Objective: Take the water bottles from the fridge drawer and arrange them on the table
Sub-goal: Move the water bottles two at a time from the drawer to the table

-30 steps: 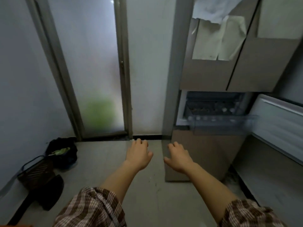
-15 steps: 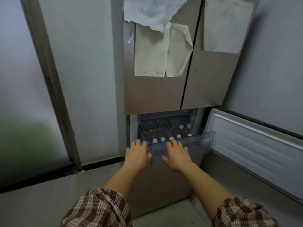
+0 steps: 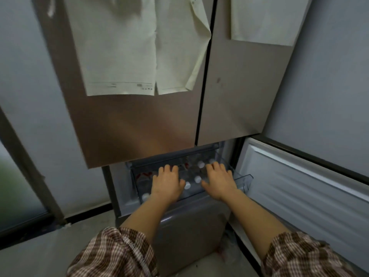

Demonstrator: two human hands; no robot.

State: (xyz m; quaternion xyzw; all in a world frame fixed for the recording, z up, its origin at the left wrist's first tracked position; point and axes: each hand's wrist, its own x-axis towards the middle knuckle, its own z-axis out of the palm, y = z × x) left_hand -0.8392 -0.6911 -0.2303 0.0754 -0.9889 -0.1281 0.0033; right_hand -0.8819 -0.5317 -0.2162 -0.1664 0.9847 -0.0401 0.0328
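Water bottles (image 3: 197, 178) are seen standing upright in the fridge drawer (image 3: 244, 179), and little but their round white caps is shown; some red labelling is made out at the left of the drawer. The left hand (image 3: 166, 183) is held palm down over the bottles, fingers loosely extended and thumb spread, and nothing is enclosed by it. The right hand (image 3: 219, 180) is held likewise, flat and spread, with a cap just beside its thumb. Whether the fingertips are touching the caps cannot be told. The drawer is of clear, glossy plastic with a thin rim, and it is pulled out below the smooth, brushed bronze fridge doors (image 3: 139, 126). Creased pale paper sheets (image 3: 119, 47) are stuck to those doors. A white ribbed door panel (image 3: 299, 186) is seen open at the right. Brown checked sleeves (image 3: 111, 254) are worn.
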